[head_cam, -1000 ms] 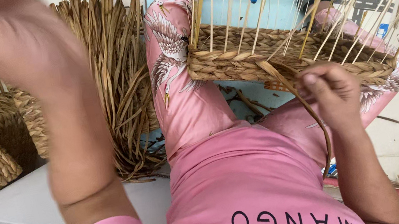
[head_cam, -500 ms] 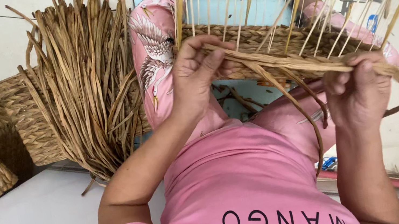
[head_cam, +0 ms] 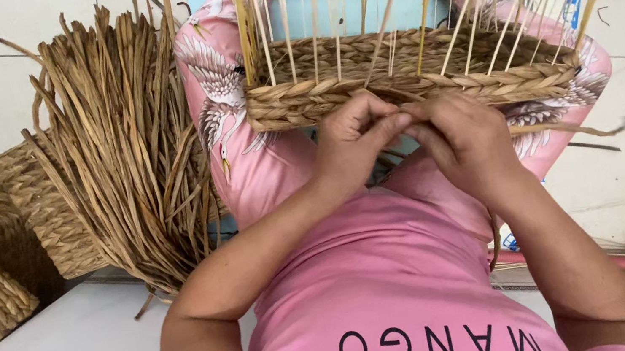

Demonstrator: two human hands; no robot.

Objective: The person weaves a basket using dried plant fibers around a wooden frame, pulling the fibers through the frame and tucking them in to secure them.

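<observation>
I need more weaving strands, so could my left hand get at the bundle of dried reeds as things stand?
Probably yes: the reeds stand on the left hand's side with nothing between, though that hand is now pinching a strand at the basket.

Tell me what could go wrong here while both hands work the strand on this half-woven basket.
The thin upright sticks stand loose and close to the left hand and right hand, so a hard pull might bend or snap one. The basket only rests on the knees and could tip. The strand's trailing end may snag.
</observation>
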